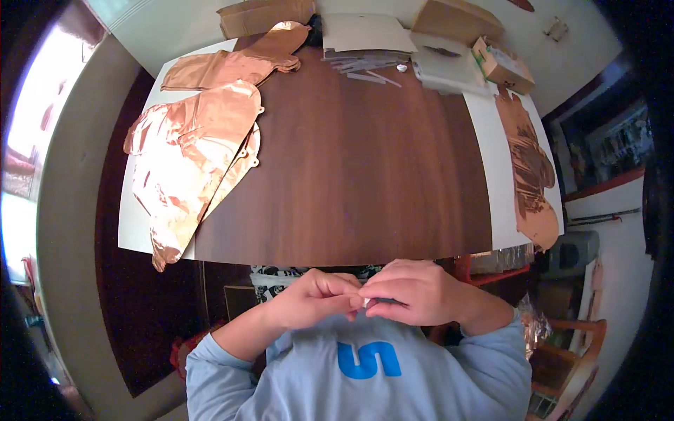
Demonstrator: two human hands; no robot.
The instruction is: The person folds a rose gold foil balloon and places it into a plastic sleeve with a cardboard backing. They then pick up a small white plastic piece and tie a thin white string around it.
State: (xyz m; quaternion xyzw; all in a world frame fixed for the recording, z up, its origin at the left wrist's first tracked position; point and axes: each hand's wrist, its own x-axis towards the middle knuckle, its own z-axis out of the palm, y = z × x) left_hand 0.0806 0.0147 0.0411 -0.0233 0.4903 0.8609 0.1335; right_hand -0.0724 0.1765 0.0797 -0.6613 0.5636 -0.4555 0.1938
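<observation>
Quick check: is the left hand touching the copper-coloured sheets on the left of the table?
Apart. The head view shows a wide gap between the left hand, near the shirt, and the copper-coloured sheets, lying on the table.

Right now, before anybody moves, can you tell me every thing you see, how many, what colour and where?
Table: one, brown with white sides, middle
Foil sheets: several, overlapping, copper, table's left and right sides
Board: one, whitish, on a stack at the far edge
Strips: several, whitish, just in front of that stack
Cardboard: at least two pieces, brown, far edge
Small box: one, tan, far right corner
Chair: at least one, orange-brown, lower right
Window: one, bright white, left edge
White bit: one, white, at the fingertips
Edges: more things, too unclear to name
Shirt: one, light blue with blue mark, bottom
Left hand: one, bare, bottom middle
Right hand: one, bare, beside it
</observation>
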